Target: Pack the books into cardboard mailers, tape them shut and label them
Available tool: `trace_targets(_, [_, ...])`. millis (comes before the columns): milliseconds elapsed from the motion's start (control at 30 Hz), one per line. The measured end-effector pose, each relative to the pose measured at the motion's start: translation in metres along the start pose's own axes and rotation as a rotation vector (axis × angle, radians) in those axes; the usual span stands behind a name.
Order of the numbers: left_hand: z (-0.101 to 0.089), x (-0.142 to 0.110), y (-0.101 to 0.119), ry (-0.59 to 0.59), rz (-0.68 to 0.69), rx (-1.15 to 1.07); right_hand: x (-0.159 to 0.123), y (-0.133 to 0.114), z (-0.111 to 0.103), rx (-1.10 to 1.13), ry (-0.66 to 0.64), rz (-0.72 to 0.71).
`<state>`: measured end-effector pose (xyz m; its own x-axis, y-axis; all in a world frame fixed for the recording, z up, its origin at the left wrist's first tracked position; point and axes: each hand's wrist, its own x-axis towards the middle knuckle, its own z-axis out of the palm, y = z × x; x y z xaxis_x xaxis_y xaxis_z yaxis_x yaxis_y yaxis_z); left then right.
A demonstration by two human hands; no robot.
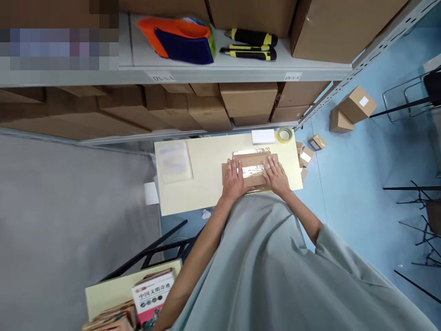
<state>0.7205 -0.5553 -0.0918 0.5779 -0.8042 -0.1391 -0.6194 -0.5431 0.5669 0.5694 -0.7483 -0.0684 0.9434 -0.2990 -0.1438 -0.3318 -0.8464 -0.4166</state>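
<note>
A brown cardboard parcel [253, 159] with shiny clear tape across it lies on the pale yellow table [206, 195], close against my body. On its left part my left hand [234, 180] lies flat, fingers stretched away from me. Over the right part, my right hand [276, 177] rests with its fingers spread on the cardboard and tape. Both hands press on the top and hold nothing between the fingers. Behind the parcel are a small white box [263, 136] and a roll of tape [284, 134].
A translucent sheet or bag [174, 161] lies on the table's left. Behind stands a shelf [241, 73] with cartons, box cutters [253, 54] and an orange-and-blue object [182, 40]. Cartons [356, 103] sit on the floor at right; books [153, 294] lie on a lower-left table.
</note>
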Motion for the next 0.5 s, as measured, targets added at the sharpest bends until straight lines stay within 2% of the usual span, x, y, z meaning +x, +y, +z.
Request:
trace_targets(67, [-0.002,0.001,0.0,-0.002,-0.003,-0.057,-0.005,0.012,0.001,0.048,0.061,0.106])
trace_targets(167, [-0.002,0.001,0.003,0.064,-0.064,-0.193,-0.002,0.013,0.007,0.208,0.119,0.209])
trace_targets(233, [-0.001,0.0,0.007,0.179,-0.207,-0.289,0.002,0.009,0.013,0.344,0.158,0.315])
trace_targets(333, [0.004,-0.003,0.013,0.325,-0.49,-0.428,0.009,0.006,0.019,0.546,0.195,0.472])
trace_targets(400, [0.009,-0.004,0.013,0.362,-0.597,-0.513,0.012,0.009,0.02,0.658,0.217,0.487])
trace_targets(500, [0.014,-0.005,0.006,0.397,-0.574,-0.656,0.017,0.017,0.019,0.766,0.252,0.411])
